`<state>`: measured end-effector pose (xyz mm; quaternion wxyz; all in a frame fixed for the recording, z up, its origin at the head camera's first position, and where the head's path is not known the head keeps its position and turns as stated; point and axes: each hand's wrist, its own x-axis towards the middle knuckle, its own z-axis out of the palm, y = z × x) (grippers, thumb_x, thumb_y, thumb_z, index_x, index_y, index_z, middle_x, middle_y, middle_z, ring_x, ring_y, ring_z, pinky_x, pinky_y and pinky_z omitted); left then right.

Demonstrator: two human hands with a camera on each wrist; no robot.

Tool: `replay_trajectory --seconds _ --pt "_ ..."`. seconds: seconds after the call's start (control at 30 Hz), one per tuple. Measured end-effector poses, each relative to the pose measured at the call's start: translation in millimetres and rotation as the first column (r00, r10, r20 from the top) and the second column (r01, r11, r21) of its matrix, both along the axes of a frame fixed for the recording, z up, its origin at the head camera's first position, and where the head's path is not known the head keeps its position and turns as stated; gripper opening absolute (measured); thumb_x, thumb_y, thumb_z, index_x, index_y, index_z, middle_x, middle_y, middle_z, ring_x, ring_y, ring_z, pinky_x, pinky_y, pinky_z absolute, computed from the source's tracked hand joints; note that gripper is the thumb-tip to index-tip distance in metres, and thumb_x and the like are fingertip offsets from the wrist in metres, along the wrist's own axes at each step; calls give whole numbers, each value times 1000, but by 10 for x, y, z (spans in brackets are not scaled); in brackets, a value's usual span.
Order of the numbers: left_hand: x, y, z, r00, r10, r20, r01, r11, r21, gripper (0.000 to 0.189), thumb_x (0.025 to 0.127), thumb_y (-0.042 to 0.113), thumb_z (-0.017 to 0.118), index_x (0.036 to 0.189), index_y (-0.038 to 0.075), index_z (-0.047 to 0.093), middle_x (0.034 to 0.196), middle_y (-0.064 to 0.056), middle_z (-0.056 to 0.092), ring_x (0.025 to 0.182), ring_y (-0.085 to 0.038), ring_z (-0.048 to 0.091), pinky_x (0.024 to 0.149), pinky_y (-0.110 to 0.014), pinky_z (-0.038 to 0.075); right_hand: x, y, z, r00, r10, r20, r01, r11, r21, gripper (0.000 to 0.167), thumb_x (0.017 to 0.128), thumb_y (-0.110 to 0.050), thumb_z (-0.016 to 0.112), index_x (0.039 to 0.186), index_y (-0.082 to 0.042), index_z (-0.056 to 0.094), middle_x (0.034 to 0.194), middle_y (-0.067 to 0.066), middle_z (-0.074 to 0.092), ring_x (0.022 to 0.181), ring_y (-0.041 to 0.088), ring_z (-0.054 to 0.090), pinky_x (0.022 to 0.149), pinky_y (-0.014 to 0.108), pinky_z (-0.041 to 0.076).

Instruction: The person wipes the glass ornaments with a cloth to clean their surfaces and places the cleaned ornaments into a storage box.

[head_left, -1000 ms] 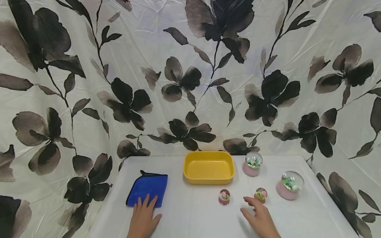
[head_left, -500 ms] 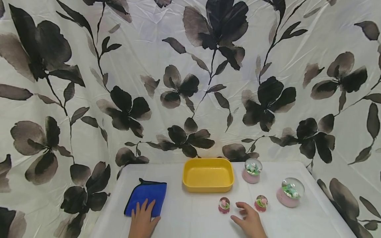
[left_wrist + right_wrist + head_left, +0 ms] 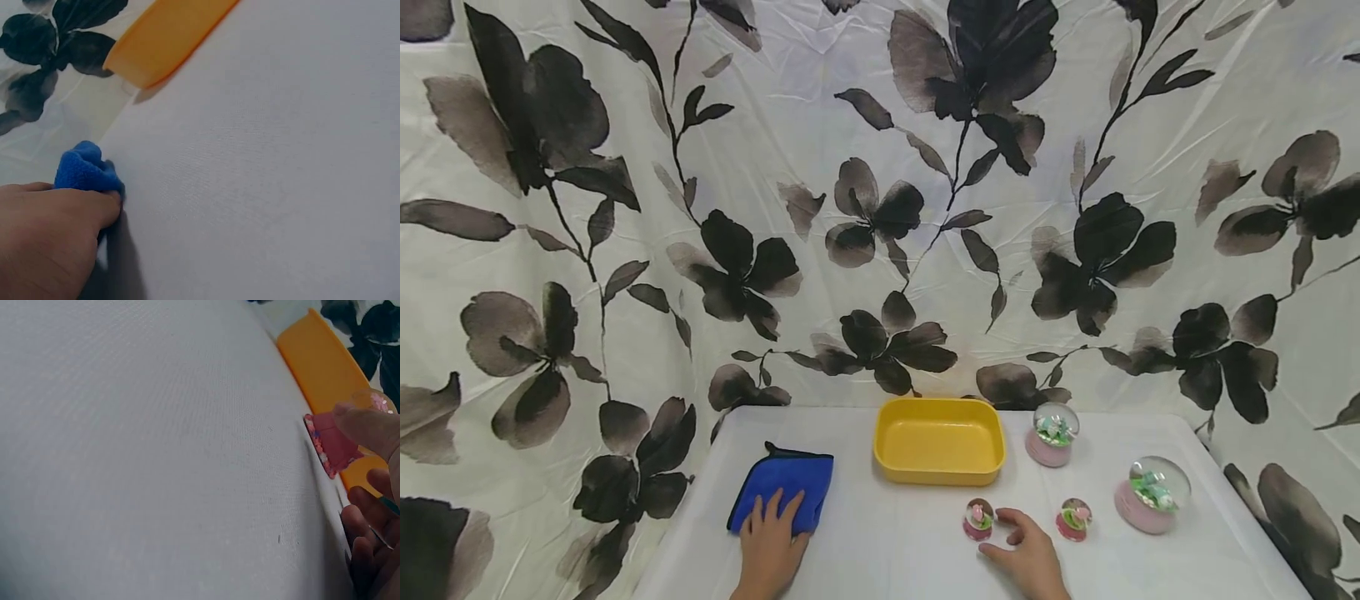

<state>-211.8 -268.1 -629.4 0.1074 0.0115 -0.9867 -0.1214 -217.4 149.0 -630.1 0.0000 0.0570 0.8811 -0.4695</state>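
My left hand [image 3: 770,546] rests with spread fingers on a folded blue cloth [image 3: 801,475] with black trim, at the table's left. The left wrist view shows the blue cloth [image 3: 84,167] rising beyond the thumb. My right hand [image 3: 1026,554] is at a small snow globe [image 3: 978,520] with a pink base, index finger and thumb parted at its right side. In the right wrist view the thumb covers part of this globe, its pink base [image 3: 334,440] in sight; whether the fingers touch it is unclear. A second small snow globe [image 3: 1074,520] stands to the hand's right.
A yellow tray [image 3: 938,477] stands at the table's back. Two larger snow globes stand right of it, one at the back [image 3: 1051,435], another farther right [image 3: 1152,496]. A floral curtain [image 3: 880,208] hangs behind the white table [image 3: 887,550].
My right hand has moved left from beside the right small snow globe to the left one. My left hand stays on the cloth. The head view has shifted somewhat.
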Motion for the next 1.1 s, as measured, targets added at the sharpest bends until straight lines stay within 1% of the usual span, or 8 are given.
replay_trajectory --seconds 0.2,0.33,0.4,0.47,0.6,0.73,0.93,1.1 --pt "27 -121 -48 1000 -17 25 15 996 87 64 76 19 78 136 11 57 143 -26 43 132 -60 21 101 -74 15 -27 -115 -81 999 41 -7 -40 997 68 74 62 -47 88 121 -11 63 88 -3 57 73 15 45 60 31 35" --pt "21 -111 -93 997 16 80 -24 995 93 66 77 36 78 135 13 58 144 -25 43 132 -60 19 101 -74 13 7 -150 -133 998 45 39 -49 995 89 75 60 -45 89 121 -10 63 78 -3 51 69 15 45 58 31 34" --pt "-36 -44 -110 995 44 91 -53 994 97 69 76 50 76 135 18 59 146 -24 41 134 -58 16 102 -74 11 10 -123 -138 998 33 50 -38 994 106 75 60 -46 89 120 -10 64 76 -4 50 68 15 45 58 31 34" --pt "-144 50 -106 997 53 57 -59 993 100 71 76 59 72 135 21 59 147 -23 39 136 -57 15 102 -73 10 -10 -69 -120 999 18 30 -21 993 115 75 60 -47 89 120 -10 64 75 -4 50 67 15 45 57 31 34" --pt "-383 230 -58 999 28 -19 -25 992 126 68 82 58 67 139 22 56 149 -21 37 138 -54 14 104 -70 9 -73 75 -57 1000 -20 -5 20 992 125 75 61 -50 87 120 -10 64 73 -3 50 65 15 45 56 31 33" --pt "-477 267 -30 1000 26 -12 -24 984 177 71 85 54 67 143 17 50 149 -19 39 139 -51 15 105 -68 10 -128 146 -22 999 -39 -7 39 989 142 70 61 -48 88 117 -11 67 73 -4 52 64 14 45 56 30 33" --pt "-417 76 6 997 42 -58 -27 972 231 65 87 52 66 138 14 55 146 -21 42 138 -52 16 106 -67 10 -184 -29 -44 998 0 -59 8 991 135 65 61 -48 88 111 -12 69 81 -8 58 66 13 46 56 30 34" --pt "-247 -11 -23 997 70 14 -71 959 276 58 92 55 56 136 18 58 147 -22 40 138 -54 11 106 -68 5 -167 -149 -81 1000 30 -7 -28 990 138 61 59 -48 89 107 -14 70 80 -8 58 67 14 46 57 30 35"
